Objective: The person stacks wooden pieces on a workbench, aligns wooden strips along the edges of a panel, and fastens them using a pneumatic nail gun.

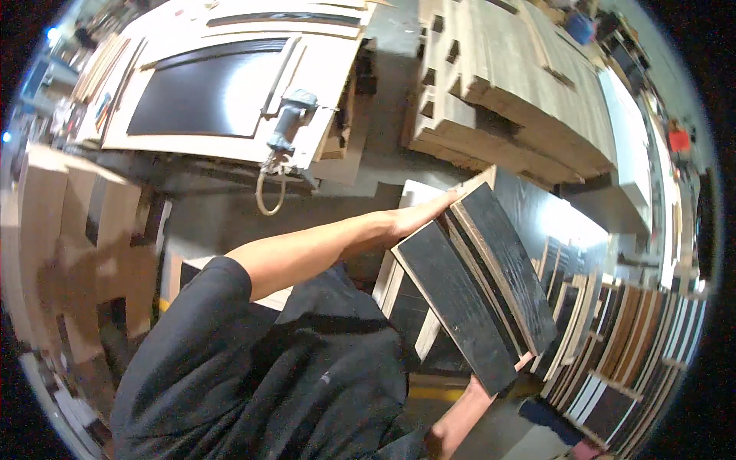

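No text or number can be read.

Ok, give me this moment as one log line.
left hand: grips one end of black boards | right hand: grips opposite end | power tool: on pale worktable, unheld

Downward fisheye view from head height.

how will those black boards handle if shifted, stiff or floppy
The black boards are probably stiff, since they span from left hand to right hand without obvious sag. They may slide against each other, as gaps show between them.
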{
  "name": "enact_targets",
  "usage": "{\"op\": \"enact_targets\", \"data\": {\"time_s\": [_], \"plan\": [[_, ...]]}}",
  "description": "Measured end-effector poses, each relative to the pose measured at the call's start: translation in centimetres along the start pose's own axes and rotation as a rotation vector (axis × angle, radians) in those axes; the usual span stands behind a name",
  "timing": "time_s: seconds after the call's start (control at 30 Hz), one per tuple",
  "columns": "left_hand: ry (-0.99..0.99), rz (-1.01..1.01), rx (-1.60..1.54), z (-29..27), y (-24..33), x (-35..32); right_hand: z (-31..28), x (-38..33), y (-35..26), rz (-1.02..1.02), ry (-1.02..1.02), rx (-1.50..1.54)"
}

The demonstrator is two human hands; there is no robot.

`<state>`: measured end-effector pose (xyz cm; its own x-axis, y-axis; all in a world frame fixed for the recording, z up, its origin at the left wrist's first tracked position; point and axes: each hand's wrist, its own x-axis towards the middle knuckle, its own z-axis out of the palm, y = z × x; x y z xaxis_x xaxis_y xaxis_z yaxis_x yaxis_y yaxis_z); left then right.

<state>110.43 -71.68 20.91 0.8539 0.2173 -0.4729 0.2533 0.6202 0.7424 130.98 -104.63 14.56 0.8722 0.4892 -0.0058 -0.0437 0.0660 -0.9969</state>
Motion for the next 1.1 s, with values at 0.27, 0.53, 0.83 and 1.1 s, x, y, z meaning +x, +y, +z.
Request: {"op": "enact_targets", "data": {"time_s": [0.27,0.53,0.83,1.1], "plan": [[0.155,0.171,-0.227,-11.8,0.8,-12.1,15.5,1.9,1.0,0.057,-0.274,0.018],[0.715,0.521,-0.048,-27.9,1.7,-23.9,36.3,-1.2,3.8,0.158,-0.494,0.03],[0.622,0.48,-0.38,-44.9,-0.6,-34.4,57.3,-5.5,9.1,0.309,-0.684,0.048],[0.678,0.444,-0.482,-56.2,0.4,-40.8,73.0,-7.8,11.2,0.337,-0.786,0.058]]}}
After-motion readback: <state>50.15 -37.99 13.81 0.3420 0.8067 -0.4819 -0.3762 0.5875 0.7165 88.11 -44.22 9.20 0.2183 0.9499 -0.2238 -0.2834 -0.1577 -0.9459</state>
